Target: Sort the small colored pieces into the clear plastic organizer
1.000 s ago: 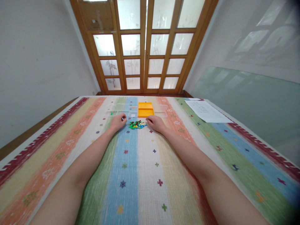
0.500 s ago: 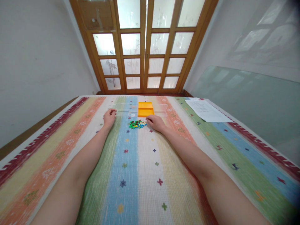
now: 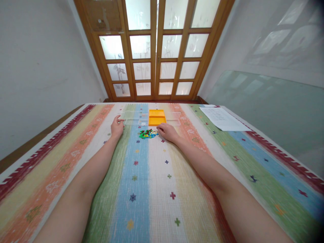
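A small pile of green, blue, yellow and dark red pieces (image 3: 147,134) lies on the striped cloth, too small to tell their kind. My right hand (image 3: 167,131) rests at the pile's right edge with its fingers curled together; what they hold, if anything, is hidden. Beyond the pile sits a yellow tray (image 3: 157,120) with two compartments. Clear plastic trays flank it, one on the left (image 3: 131,122) and one on the right (image 3: 173,123). Beside the left clear tray's near left corner is my left hand (image 3: 117,127), its fingers apart and nothing visible in them.
The striped tablecloth (image 3: 135,212) covers the table. Printed paper sheets (image 3: 222,119) lie at the far right. A glass panel (image 3: 268,111) leans against the right wall, and wooden doors with frosted panes (image 3: 157,64) stand behind the table.
My left hand's fingers have spread apart and lifted slightly. The right hand stays at the pile's edge with hardly any movement. The view has shifted very slightly.
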Available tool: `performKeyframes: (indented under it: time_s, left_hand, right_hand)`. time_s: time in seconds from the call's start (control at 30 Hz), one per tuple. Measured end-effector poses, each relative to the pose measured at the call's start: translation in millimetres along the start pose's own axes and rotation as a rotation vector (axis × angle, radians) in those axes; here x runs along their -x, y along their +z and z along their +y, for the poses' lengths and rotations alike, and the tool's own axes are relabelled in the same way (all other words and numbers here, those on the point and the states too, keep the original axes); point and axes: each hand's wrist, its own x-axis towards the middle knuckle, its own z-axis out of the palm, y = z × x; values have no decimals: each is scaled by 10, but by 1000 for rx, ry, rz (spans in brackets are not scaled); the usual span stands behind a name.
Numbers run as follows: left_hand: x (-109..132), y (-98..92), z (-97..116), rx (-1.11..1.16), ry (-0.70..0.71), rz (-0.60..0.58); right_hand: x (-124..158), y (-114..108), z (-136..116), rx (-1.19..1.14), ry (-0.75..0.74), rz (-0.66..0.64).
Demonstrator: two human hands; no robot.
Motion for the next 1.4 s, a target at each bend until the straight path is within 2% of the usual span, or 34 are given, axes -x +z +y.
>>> performKeyframes:
  time_s: [0.13, 0.3, 0.57, 0.97, 1.2, 1.4]
  left_hand:
    - [71, 20, 84, -123, 99, -91]
    - [193, 93, 186, -241, 313, -224]
    - [431, 231, 367, -332, 579, -447]
    - [474, 226, 421, -372, 631, -478]
    - [495, 201, 464, -399, 666, -517]
    - [508, 201, 489, -393, 675, -558]
  right_hand:
    - [-11, 66, -7, -14, -90, -4]
    - [-37, 183, -2, -27, -237, -52]
    - [-106, 216, -18, -54, -345, -71]
    - [-86, 235, -49, 0, -294, -62]
    - [-50, 159, 3, -35, -232, 62]
    - [-38, 130, 45, -49, -184, 102]
